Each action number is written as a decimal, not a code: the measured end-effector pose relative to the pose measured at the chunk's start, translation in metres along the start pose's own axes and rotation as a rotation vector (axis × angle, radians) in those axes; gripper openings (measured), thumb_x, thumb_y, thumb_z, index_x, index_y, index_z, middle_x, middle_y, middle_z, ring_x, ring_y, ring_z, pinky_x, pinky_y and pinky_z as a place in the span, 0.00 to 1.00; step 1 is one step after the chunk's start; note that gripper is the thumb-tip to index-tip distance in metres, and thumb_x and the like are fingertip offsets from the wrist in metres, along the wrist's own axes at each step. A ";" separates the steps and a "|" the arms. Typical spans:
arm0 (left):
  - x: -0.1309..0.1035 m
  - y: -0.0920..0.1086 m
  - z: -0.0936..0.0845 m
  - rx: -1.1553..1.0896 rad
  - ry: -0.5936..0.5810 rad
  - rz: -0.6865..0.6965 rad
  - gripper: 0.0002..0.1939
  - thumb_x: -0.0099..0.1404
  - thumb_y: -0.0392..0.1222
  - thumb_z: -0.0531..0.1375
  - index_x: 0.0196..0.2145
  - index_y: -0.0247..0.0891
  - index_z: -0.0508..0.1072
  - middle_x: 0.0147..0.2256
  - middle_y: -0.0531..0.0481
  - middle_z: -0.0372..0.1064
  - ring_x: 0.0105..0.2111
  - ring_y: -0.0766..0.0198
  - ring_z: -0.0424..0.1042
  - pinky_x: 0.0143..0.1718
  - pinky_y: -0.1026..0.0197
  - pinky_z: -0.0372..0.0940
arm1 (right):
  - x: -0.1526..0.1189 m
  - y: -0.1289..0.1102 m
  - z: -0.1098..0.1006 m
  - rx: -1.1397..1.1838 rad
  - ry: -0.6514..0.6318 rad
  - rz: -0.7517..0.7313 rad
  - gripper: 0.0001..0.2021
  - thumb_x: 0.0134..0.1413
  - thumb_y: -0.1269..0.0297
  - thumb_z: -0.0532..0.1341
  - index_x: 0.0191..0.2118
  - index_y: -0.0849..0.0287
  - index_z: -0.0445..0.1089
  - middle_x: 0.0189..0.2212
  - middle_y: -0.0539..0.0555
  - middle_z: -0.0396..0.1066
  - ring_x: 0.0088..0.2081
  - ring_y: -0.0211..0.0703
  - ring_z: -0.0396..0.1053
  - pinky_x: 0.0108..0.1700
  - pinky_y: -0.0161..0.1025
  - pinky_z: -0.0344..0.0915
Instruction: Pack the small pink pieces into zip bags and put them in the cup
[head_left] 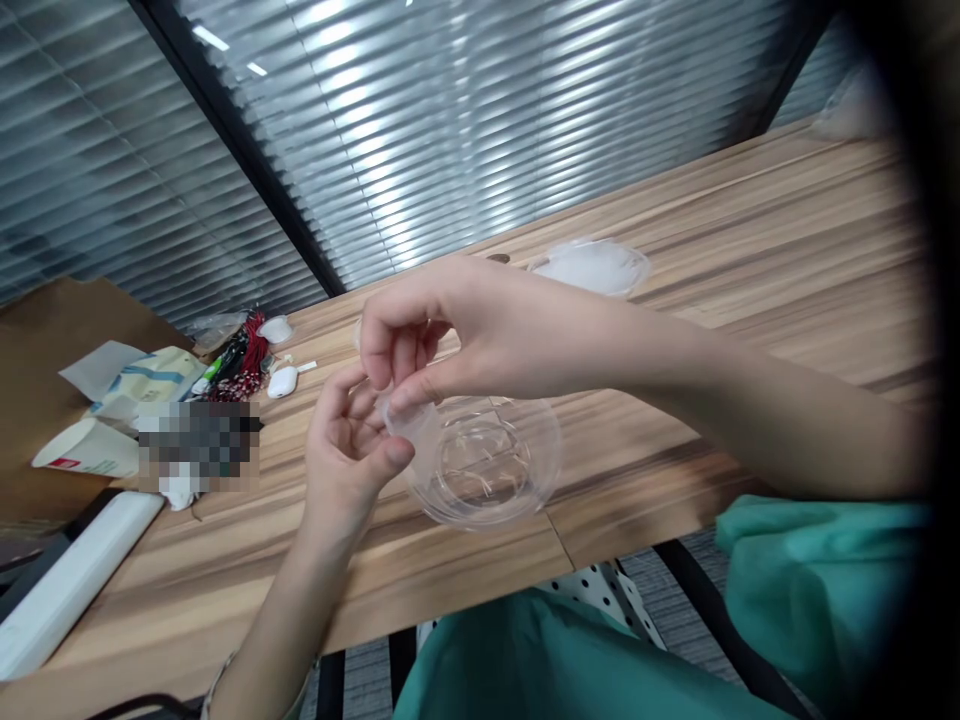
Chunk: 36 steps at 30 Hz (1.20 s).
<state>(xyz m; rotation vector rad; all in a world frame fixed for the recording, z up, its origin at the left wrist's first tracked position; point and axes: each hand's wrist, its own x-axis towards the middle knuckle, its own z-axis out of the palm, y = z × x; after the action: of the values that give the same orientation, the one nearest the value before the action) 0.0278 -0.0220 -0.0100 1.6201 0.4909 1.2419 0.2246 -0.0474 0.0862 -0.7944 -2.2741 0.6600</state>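
My right hand (442, 345) is closed in a pinch on a small translucent plastic bag (416, 430), thumb and index finger at its upper edge. My left hand (349, 440) is cupped around the bag's left side. Its thumb lies against the lower corner, and its other fingers curl behind, partly hidden. Just under the bag, on the wooden table, stands a round clear plastic container (551, 465). Thin, pale strands or wire-like bits (487, 485) show inside it; they are too fine to name.
A heap of translucent plastic bags (592, 265) lies farther back on the table (750, 250). To the left are a white earphone case (283, 381), red and black cords (251, 355), a paper cup (86, 448) and a cardboard box (45, 330). Blinds (465, 120) stand behind.
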 end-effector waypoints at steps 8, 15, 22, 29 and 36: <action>-0.002 0.001 0.001 0.043 -0.031 -0.012 0.30 0.52 0.57 0.71 0.48 0.43 0.70 0.44 0.45 0.77 0.50 0.52 0.76 0.44 0.56 0.76 | -0.001 -0.005 -0.002 -0.062 -0.001 0.040 0.05 0.57 0.74 0.65 0.40 0.64 0.75 0.35 0.49 0.76 0.36 0.34 0.73 0.36 0.30 0.67; 0.001 -0.004 -0.001 -0.049 -0.040 -0.017 0.29 0.51 0.54 0.73 0.46 0.39 0.72 0.53 0.44 0.73 0.52 0.52 0.75 0.46 0.58 0.76 | -0.004 -0.005 -0.003 -0.187 0.001 -0.005 0.12 0.60 0.78 0.59 0.38 0.57 0.78 0.34 0.45 0.77 0.36 0.34 0.72 0.37 0.31 0.66; 0.000 -0.005 -0.001 -0.047 -0.043 0.001 0.27 0.53 0.53 0.72 0.47 0.39 0.74 0.50 0.43 0.75 0.49 0.56 0.76 0.46 0.61 0.75 | -0.006 -0.004 0.000 -0.207 0.025 -0.050 0.08 0.56 0.76 0.64 0.37 0.56 0.78 0.32 0.45 0.77 0.34 0.35 0.72 0.33 0.34 0.64; -0.001 -0.004 -0.001 -0.036 -0.050 0.013 0.27 0.53 0.55 0.71 0.47 0.39 0.74 0.47 0.44 0.76 0.44 0.59 0.78 0.41 0.65 0.75 | -0.005 -0.001 0.002 -0.226 0.050 -0.065 0.11 0.54 0.78 0.61 0.33 0.55 0.77 0.32 0.46 0.76 0.34 0.37 0.71 0.32 0.37 0.64; -0.002 -0.007 -0.003 -0.044 -0.054 0.017 0.28 0.55 0.54 0.71 0.49 0.39 0.75 0.48 0.43 0.75 0.44 0.60 0.78 0.42 0.65 0.75 | -0.002 0.001 0.004 -0.212 0.032 -0.091 0.12 0.54 0.79 0.59 0.31 0.54 0.76 0.33 0.46 0.76 0.34 0.38 0.70 0.31 0.38 0.65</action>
<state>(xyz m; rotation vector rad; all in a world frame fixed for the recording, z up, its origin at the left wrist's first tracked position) 0.0259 -0.0185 -0.0171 1.6190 0.4140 1.2109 0.2236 -0.0488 0.0819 -0.7877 -2.3615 0.3661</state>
